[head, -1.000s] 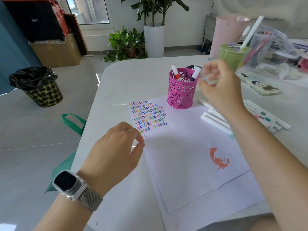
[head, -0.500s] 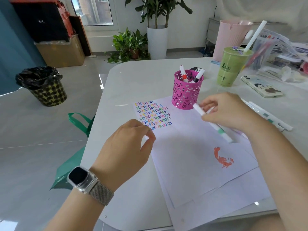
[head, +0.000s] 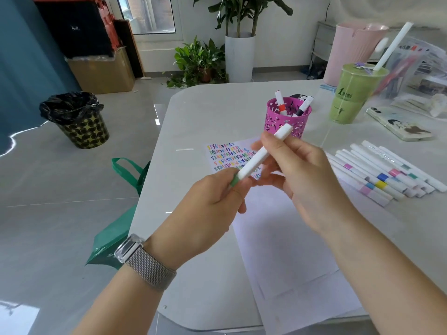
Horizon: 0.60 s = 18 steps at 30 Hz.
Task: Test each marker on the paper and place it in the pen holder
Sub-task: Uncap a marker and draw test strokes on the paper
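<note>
Both hands hold one white marker (head: 260,155) in the air above the paper (head: 285,238), in front of the pink pen holder (head: 286,122). The left hand (head: 212,204) pinches its green-capped lower end between thumb and fingers (head: 238,189), while the right hand (head: 304,177) curls its fingers around the upper barrel. The paper lies on the white table (head: 205,122) and bears rows of small coloured squiggles. Two markers already stand in the holder, and a row of untested markers (head: 387,172) lies on the table to the right.
</note>
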Motion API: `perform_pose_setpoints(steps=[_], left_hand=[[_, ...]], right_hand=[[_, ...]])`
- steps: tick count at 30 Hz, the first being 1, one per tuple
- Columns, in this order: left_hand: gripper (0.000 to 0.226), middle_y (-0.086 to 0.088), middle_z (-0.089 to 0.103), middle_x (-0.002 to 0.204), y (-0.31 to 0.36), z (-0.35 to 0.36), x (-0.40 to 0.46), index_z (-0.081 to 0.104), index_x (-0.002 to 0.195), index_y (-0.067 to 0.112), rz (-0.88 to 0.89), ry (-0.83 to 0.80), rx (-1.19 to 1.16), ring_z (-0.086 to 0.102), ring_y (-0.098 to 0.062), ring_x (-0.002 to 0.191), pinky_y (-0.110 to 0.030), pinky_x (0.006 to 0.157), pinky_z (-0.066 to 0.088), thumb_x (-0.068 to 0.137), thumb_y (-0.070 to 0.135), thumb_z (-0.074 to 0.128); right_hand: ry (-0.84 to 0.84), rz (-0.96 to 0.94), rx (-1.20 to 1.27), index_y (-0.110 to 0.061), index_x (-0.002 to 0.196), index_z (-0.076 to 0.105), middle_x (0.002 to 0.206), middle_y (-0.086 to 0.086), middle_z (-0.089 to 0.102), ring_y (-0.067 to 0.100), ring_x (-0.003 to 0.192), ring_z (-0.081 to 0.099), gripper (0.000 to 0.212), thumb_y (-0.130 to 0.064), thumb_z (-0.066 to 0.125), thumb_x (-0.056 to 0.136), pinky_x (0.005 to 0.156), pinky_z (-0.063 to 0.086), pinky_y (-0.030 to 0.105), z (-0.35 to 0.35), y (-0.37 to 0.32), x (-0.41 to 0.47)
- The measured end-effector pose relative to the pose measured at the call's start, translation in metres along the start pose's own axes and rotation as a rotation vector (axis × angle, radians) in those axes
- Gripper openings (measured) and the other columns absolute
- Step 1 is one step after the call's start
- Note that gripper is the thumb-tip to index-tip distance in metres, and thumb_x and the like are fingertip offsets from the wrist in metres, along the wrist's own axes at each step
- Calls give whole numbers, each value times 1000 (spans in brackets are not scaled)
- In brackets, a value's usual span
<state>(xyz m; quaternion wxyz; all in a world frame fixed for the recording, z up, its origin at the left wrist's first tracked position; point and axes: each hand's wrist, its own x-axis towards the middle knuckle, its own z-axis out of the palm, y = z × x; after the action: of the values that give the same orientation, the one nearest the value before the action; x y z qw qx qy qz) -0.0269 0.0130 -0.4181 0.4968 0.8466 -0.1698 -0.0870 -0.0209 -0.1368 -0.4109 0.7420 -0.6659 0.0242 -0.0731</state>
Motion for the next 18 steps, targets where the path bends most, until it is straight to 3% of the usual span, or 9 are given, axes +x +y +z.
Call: perform_pose_setpoints(steps=[3, 7, 12, 15, 18], left_hand=[[26, 15, 55, 55, 3, 0, 1, 63, 93, 23, 2, 1, -49, 43, -8, 49, -24, 53, 43, 94, 36, 40], [27, 16, 55, 53, 1, -1, 3, 64, 88, 24, -27, 21, -37, 42, -7, 49, -24, 50, 42, 95, 34, 40], [39, 12, 33, 39, 9, 3, 2, 52, 72, 12, -183, -61, -213, 25, -7, 36, -17, 37, 24, 98, 36, 36], [44, 10, 29, 40, 10, 6, 4, 50, 74, 5, -115, -10, -122, 25, -6, 34, -16, 36, 21, 96, 40, 36], [40, 9, 29, 43, 9, 8, 4, 56, 72, 14, -59, 38, -60, 26, -6, 34, -15, 37, 21, 96, 41, 36]], right_hand=[[-2, 12, -200, -16, 71, 72, 48, -10, 54, 9, 52, 52, 30, -32, 59, 92, 58, 48, 26, 4, 7, 0], [-40, -21, -285, -8, 72, 69, 48, -9, 55, 8, 49, 47, 33, -34, 61, 90, 56, 42, 25, 5, 8, -2], [-11, -57, -317, -13, 64, 62, 47, -9, 51, 7, 48, 45, 37, -38, 57, 92, 57, 38, 28, 9, 12, -2], [1, -53, -287, -16, 61, 58, 45, -10, 52, 7, 47, 45, 38, -35, 54, 94, 55, 35, 27, 10, 12, -2], [5, -62, -265, -13, 61, 57, 44, -9, 52, 8, 46, 44, 39, -33, 53, 95, 54, 34, 27, 11, 11, -2]])
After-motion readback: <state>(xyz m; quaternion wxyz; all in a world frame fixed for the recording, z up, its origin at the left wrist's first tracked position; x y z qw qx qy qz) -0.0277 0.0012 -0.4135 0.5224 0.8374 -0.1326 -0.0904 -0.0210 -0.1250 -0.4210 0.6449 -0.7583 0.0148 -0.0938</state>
